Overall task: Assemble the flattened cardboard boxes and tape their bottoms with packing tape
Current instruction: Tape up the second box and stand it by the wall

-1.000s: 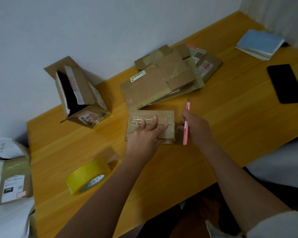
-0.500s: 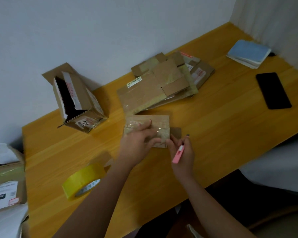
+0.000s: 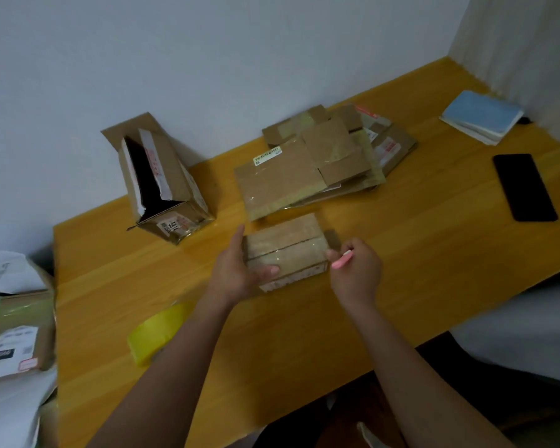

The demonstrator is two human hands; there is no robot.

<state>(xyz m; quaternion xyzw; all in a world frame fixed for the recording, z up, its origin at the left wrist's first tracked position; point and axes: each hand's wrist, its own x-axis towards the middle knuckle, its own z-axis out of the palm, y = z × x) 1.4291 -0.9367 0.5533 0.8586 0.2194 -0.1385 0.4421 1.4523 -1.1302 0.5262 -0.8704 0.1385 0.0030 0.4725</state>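
Observation:
A small taped cardboard box (image 3: pixel 288 247) sits on the wooden table (image 3: pixel 401 270) in front of me. My left hand (image 3: pixel 240 270) grips its left end, thumb on the taped top and fingers along the far side. My right hand (image 3: pixel 356 270) holds a pink box cutter (image 3: pixel 342 260) and touches the box's right end. A stack of flattened cardboard boxes (image 3: pixel 317 166) lies behind it. A yellow roll of packing tape (image 3: pixel 156 334) lies near my left forearm, partly hidden by it.
An assembled open box (image 3: pixel 162 185) leans on its side by the wall at the back left. A black phone (image 3: pixel 524 187) and a blue notebook (image 3: pixel 482 119) lie at the right. A labelled parcel (image 3: pixel 17 337) sits off the table's left edge.
My left hand shifted from pressing the box's top to gripping its left end. My right hand moved up to the box's right end with the cutter. The box now sits turned slightly.

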